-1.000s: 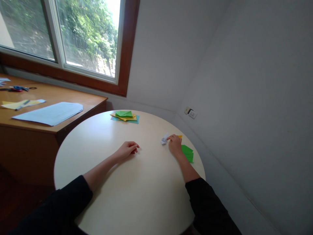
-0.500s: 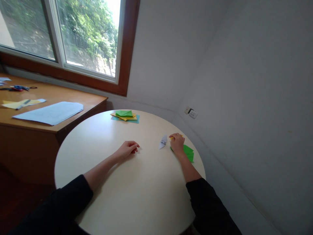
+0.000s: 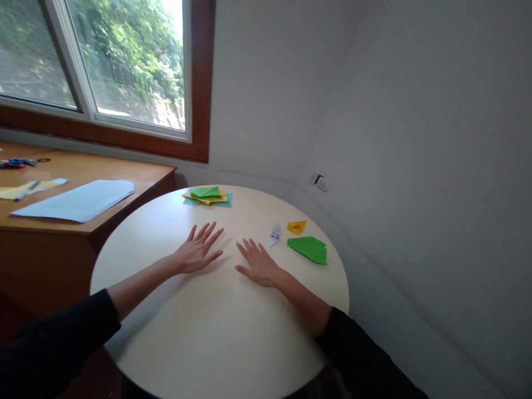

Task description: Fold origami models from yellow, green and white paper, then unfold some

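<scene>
Both my hands lie flat, palms down, on the round cream table (image 3: 216, 332). My left hand (image 3: 196, 254) has its fingers spread and holds nothing. My right hand (image 3: 258, 264) rests beside it, also empty, its fingertips just short of a small white folded paper figure (image 3: 274, 234). Right of that figure lie a small yellow folded piece (image 3: 296, 226) and a green folded paper plane (image 3: 310, 249). A stack of green, yellow and teal paper sheets (image 3: 206, 195) sits at the table's far edge.
A wooden desk (image 3: 103, 213) stands to the left under the window, carrying a pale blue sheet (image 3: 77, 200), yellow paper (image 3: 25, 189) and scissors (image 3: 16, 163). Grey walls close in behind and to the right, with a wall socket (image 3: 320, 181).
My right hand let go of the folded pieces at the right and moved left to the table's middle. Both hands opened flat. The view shifted slightly.
</scene>
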### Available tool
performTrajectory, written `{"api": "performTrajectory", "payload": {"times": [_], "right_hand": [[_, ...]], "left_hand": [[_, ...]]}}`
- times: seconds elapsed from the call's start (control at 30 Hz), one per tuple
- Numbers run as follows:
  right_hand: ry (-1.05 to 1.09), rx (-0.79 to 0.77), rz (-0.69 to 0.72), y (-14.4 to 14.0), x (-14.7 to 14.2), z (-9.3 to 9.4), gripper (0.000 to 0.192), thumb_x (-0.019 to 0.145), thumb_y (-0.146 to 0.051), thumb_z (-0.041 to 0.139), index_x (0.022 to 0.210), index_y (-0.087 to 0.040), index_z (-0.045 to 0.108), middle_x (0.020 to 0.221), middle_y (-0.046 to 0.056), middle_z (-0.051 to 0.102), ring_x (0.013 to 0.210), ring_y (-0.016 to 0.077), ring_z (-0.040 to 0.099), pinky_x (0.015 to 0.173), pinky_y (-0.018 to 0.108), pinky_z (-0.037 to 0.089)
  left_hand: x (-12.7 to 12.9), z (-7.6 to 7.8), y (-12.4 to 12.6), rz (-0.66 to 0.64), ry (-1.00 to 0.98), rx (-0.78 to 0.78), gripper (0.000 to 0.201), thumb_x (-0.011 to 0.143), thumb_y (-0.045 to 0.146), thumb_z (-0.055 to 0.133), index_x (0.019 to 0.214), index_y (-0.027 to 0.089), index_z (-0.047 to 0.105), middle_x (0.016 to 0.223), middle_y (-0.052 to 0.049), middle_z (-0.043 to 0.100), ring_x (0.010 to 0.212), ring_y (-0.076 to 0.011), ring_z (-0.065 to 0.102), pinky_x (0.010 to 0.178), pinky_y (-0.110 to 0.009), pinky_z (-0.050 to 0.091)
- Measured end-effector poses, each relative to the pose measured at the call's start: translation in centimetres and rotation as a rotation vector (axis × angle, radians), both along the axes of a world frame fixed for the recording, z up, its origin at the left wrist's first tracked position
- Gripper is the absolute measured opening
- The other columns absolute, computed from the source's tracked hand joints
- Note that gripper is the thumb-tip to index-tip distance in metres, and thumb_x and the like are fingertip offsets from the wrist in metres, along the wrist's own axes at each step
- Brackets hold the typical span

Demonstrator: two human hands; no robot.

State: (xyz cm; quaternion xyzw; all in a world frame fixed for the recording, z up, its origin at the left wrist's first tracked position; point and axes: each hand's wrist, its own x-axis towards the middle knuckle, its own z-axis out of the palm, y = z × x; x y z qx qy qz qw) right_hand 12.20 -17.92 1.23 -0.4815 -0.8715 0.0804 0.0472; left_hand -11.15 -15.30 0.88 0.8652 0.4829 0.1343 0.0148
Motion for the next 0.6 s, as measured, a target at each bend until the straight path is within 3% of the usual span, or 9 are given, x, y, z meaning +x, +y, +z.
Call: {"api": "performTrajectory", "payload": {"times": [0.17, 0.43, 0.6], "right_hand": [[-0.041, -0.088, -0.028, -0.1, -0.4, -1.4, 0.068, 0.083, -0.065, 0.014, 0.141, -0.029, 0.014, 0.15, 0.004, 0.009, 0.138, 0.0218, 0.001, 0.11, 0.043, 0.001], [-0.029, -0.079, -0.025, 0.0, -0.3, -1.2, 0.067, 0.084, -0.064, 0.017, 0.14, -0.029, 0.016, 0.15, 0.005, 0.011, 0.138, 0.023, 0.004, 0.109, 0.045, 0.003], [-0.018, -0.063, -0.026, 0.0, -0.3, -1.3, 0.066, 0.084, -0.063, 0.02, 0.14, -0.029, 0.019, 0.149, 0.005, 0.013, 0.137, 0.0226, 0.008, 0.109, 0.045, 0.005]], "left_hand": [[-0.2, -2.1, -1.0, -0.047, 0.12, -0.152, 0.063, 0.084, 0.06, 0.018, 0.139, 0.028, 0.023, 0.147, -0.007, 0.017, 0.136, -0.0263, 0.015, 0.107, -0.049, 0.002], [-0.1, -1.7, -0.9, -0.052, 0.074, -0.194, 0.063, 0.084, 0.06, 0.021, 0.139, 0.028, 0.024, 0.147, -0.008, 0.016, 0.136, -0.0271, 0.013, 0.107, -0.05, 0.0], [-0.2, -1.6, -0.7, -0.065, 0.066, -0.209, 0.064, 0.084, 0.059, 0.025, 0.139, 0.027, 0.026, 0.147, -0.01, 0.018, 0.135, -0.0277, 0.015, 0.106, -0.049, 0.007]]}}
